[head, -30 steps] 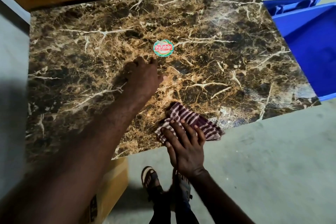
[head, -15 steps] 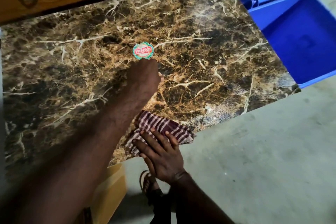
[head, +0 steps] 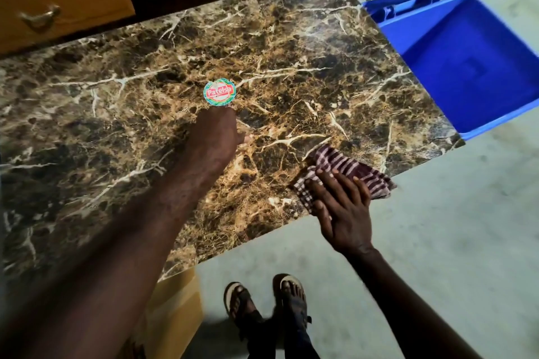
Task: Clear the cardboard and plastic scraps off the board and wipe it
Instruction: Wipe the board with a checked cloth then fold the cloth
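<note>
**Marble-pattern board: scraps gone, wipe under way**

Marble-look board (head: 291, 46) shows no cardboard or plastic scraps; only a round sticker (head: 219, 92) near its middle; judging by that, clearing is done and wiping is the step in hand.

Striped cloth (head: 347, 167) lies at the board's near edge, toward the near-right corner; one end overhangs the edge slightly; its long axis runs roughly along that edge.

Right hand (head: 344, 213) presses flat on the cloth, fingers straight and spread, nothing pinched; it is plainly the nearer hand to the cloth.

Left hand (head: 217, 134) rests on the board mid-surface, just short of the sticker; fingers hidden behind the knuckles, so cannot tell if they are clenched or loose.

Unwiped room lies away from the cloth toward the far edge and left; left forearm crosses that path; blue bin (head: 466, 67) sits just beside the right edge, so a rightward sweep has little room.
</note>
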`<act>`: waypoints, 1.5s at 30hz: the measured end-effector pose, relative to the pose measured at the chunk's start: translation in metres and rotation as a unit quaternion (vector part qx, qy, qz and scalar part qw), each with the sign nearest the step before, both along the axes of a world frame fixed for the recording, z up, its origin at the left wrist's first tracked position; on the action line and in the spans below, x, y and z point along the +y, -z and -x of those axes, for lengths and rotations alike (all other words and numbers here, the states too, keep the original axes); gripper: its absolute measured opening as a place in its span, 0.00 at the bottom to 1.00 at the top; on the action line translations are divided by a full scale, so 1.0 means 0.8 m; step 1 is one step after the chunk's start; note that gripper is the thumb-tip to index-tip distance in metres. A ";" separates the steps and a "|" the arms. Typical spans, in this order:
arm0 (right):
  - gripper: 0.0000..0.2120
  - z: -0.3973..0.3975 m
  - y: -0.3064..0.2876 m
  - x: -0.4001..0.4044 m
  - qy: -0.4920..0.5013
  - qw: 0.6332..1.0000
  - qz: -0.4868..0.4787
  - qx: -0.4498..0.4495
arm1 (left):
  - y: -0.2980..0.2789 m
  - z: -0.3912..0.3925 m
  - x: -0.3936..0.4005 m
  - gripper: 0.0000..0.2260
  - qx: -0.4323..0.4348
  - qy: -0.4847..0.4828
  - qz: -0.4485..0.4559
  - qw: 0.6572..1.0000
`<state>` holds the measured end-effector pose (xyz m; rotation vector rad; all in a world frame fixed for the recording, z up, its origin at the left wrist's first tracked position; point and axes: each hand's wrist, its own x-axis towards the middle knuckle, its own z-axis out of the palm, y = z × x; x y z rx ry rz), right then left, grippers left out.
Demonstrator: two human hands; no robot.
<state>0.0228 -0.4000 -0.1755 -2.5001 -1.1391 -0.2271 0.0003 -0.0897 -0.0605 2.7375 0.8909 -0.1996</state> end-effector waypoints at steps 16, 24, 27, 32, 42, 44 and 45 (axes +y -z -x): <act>0.26 0.010 -0.065 0.083 0.013 0.979 0.164 0.122 | 0.003 -0.016 0.009 0.14 -0.012 0.004 -0.001 1.000; 0.28 -0.034 -0.074 0.209 0.011 0.969 0.170 0.177 | 0.005 -0.021 0.022 0.11 0.005 -0.016 -0.023 1.000; 0.27 -0.042 -0.076 0.205 -0.022 0.971 0.154 0.179 | 0.002 -0.024 0.032 0.12 0.007 -0.020 -0.014 1.000; 0.28 -0.067 -0.073 0.135 -0.177 0.961 0.163 0.138 | 0.005 -0.025 0.039 0.11 0.000 -0.021 -0.003 1.000; 0.23 -0.041 -0.087 0.075 -0.121 0.975 0.109 0.154 | 0.005 -0.044 0.039 0.08 -0.014 -0.018 0.003 1.000; 0.28 -0.022 -0.078 0.081 -0.044 0.977 0.162 0.134 | 0.005 -0.047 0.039 0.10 -0.012 -0.002 -0.012 1.000; 0.29 -0.015 -0.074 0.083 -0.029 0.975 0.186 0.115 | 0.003 -0.048 0.037 0.11 0.002 0.005 -0.017 1.000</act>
